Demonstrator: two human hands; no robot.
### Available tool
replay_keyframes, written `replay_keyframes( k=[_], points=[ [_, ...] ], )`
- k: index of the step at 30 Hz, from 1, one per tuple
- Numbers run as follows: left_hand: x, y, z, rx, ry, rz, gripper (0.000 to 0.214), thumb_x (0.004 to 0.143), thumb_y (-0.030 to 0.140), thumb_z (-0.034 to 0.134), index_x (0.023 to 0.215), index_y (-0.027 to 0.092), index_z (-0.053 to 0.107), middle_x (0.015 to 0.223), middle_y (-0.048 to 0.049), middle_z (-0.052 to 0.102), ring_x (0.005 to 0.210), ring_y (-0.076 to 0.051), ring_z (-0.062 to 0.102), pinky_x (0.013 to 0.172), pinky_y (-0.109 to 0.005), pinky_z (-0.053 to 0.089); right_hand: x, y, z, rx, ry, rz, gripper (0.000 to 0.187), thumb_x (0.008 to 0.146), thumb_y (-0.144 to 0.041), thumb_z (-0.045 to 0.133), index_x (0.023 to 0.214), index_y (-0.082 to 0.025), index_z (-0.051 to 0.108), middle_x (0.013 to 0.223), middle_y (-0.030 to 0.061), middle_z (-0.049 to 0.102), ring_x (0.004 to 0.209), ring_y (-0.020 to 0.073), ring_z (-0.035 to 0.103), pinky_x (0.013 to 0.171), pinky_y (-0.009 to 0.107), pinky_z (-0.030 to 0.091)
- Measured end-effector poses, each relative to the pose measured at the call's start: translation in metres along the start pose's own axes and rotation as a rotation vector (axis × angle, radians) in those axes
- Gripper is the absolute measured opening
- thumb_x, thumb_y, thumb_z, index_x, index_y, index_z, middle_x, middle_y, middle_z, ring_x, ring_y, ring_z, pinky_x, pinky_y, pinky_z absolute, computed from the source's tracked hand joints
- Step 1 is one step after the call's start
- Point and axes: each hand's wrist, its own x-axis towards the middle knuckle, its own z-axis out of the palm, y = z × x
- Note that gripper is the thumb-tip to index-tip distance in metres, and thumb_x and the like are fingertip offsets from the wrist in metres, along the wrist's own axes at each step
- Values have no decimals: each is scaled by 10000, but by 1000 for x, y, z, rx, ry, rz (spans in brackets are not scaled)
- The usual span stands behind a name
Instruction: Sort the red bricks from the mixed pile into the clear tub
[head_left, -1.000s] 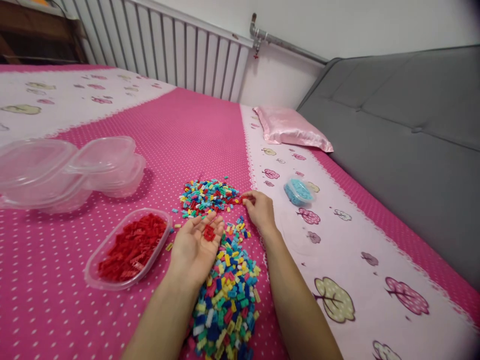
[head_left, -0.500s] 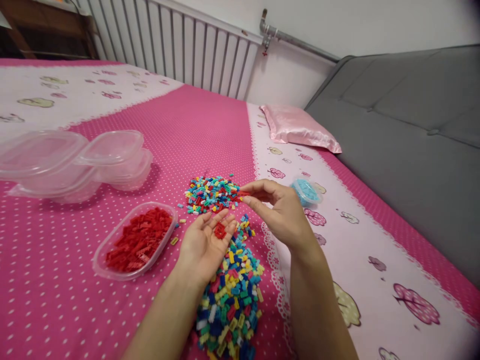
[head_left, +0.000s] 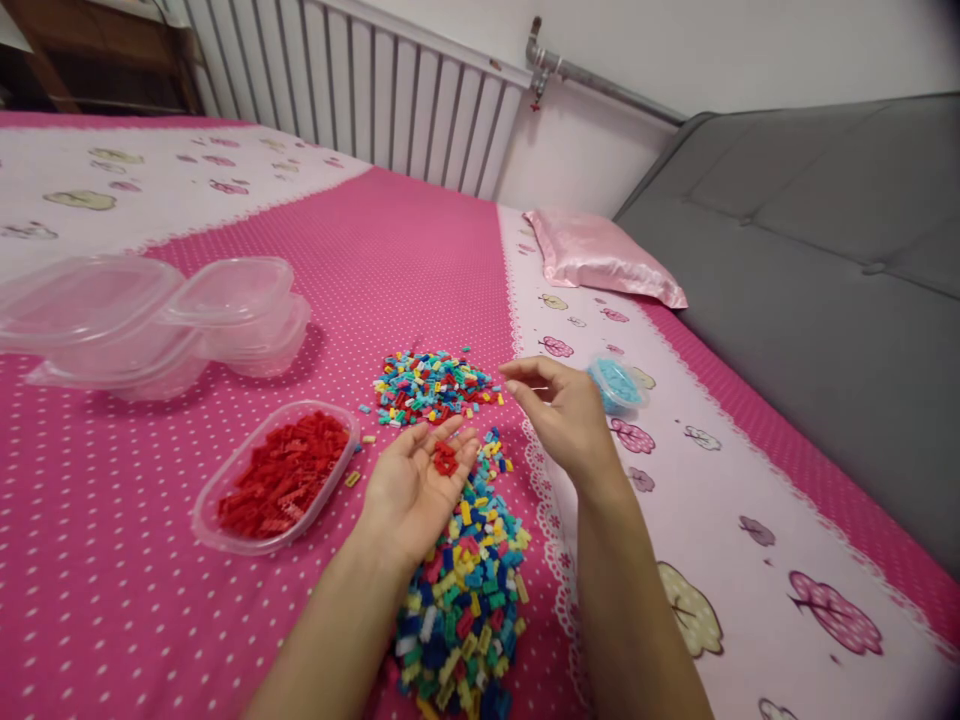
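Note:
My left hand (head_left: 412, 488) lies palm up with its fingers loosely curled, cradling several small red toy bricks (head_left: 445, 459). To its right, my right hand (head_left: 559, 415) hovers at the edge of the far pile of mixed bricks (head_left: 431, 385), thumb and forefinger slightly apart and no brick visible between them. A larger heap of multicoloured bricks (head_left: 469, 600) spreads beneath and beside my left forearm. Left of that hand, a clear plastic tub (head_left: 206, 520) holds many red bricks (head_left: 289, 475).
Stacked clear containers (head_left: 127, 330) stand at the left on the pink dotted bedsheet (head_left: 112, 600). A small tub of light blue bricks (head_left: 619, 383) sits right of my right hand. Beyond are a pink pillow (head_left: 600, 255), a grey headboard (head_left: 810, 220) and a radiator (head_left: 375, 95).
My right hand has drawn slightly right, away from the far pile; the red bricks at its fingertips are no longer seen there. Red bricks in my left palm look more heaped.

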Motion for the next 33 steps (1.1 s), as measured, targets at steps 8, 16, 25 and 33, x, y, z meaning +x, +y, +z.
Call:
replay_keyframes(
  k=[8, 16, 25, 33],
  points=[
    [1, 1, 0, -1, 3, 15, 267, 914, 208, 370, 953, 84, 603, 818, -123, 630, 734, -158, 630, 619, -240, 572, 11, 66, 26, -468, -14, 68, 243, 789, -152, 559, 989, -178, 694, 1025, 83, 688, 986, 224, 604, 930, 373, 447],
    [0, 1, 1, -11, 13, 24, 261, 911, 198, 373, 948, 72, 599, 828, -117, 622, 728, -147, 621, 621, -231, 569, 7, 79, 38, -619, -100, 122, 246, 822, -112, 512, 957, -190, 702, 1040, 83, 672, 1014, 228, 568, 909, 346, 426],
    [0, 1, 1, -10, 21, 13, 256, 903, 206, 387, 931, 85, 611, 835, -124, 618, 739, -151, 620, 604, -233, 570, 11, 69, 28, -515, -3, 103, 162, 801, -171, 549, 878, -199, 688, 948, 61, 676, 942, 221, 589, 880, 353, 441],
    [0, 1, 1, -15, 13, 13, 271, 909, 203, 375, 927, 82, 617, 837, -125, 617, 717, -140, 613, 612, -232, 570, 10, 32, 19, -265, 66, -70, 155, 808, -207, 556, 893, -200, 685, 927, 41, 699, 885, 192, 627, 795, 326, 504]
  ],
)
